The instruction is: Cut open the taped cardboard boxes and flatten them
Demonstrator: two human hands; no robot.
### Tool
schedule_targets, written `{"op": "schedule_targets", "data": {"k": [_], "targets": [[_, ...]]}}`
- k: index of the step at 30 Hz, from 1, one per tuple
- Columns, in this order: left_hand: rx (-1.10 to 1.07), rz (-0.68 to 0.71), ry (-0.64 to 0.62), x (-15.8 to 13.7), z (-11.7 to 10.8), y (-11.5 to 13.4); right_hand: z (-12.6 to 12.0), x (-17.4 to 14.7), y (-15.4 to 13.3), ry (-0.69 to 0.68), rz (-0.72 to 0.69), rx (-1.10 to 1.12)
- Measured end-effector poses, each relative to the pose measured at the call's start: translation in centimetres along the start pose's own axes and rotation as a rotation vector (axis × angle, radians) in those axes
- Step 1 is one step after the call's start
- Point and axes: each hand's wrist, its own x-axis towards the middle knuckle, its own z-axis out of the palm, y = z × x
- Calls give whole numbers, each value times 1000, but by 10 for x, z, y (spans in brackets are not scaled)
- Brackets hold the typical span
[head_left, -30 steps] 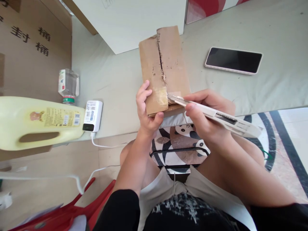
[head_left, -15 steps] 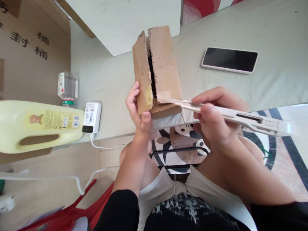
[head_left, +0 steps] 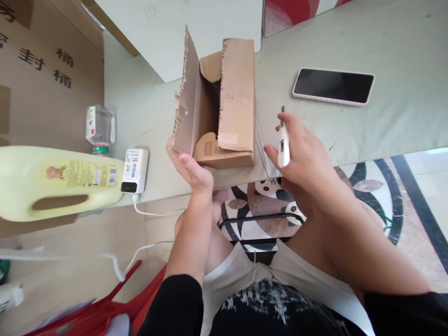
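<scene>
An upright cardboard box (head_left: 238, 93) with torn, ragged flap edges sits on the cloth-covered surface in front of me. Its left flap (head_left: 185, 98) stands raised, exposing a dark interior; the right flap lies across the top. My left hand (head_left: 192, 170) is against the outside of the raised flap, thumb spread apart and fingers partly hidden behind the cardboard. To the right of the box, my right hand (head_left: 301, 149) holds a white utility knife (head_left: 284, 144), its blade pointing away from me and apart from the box.
A dark-screened phone (head_left: 334, 86) lies at the right. On the left are a yellow jug (head_left: 21, 182), a white power bank (head_left: 135, 170) with a cable, and a clear bottle (head_left: 101, 126) lying cap toward me. Behind stand a white panel (head_left: 196, 18) and a large carton (head_left: 80, 60).
The box's left flap has swung up and outward, widening the gap. My right hand has drawn the knife away from the box and turned it to point forward.
</scene>
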Motion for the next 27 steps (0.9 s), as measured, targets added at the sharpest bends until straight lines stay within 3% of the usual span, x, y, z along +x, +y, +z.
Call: {"op": "schedule_targets", "data": {"k": [3, 5, 13, 21, 27], "targets": [[-57, 45, 221, 8, -4, 4, 1, 1, 1, -129, 75, -132], [-71, 2, 258, 15, -7, 5, 2, 1, 2, -153, 78, -189], [-33, -22, 250, 34, -22, -3, 6, 3, 2, -258, 28, -245], [-47, -96, 157, 34, -28, -19, 10, 1, 2, -224, 0, -234], [3, -166, 216, 34, -23, -14, 10, 1, 0, -268, -7, -219]]}}
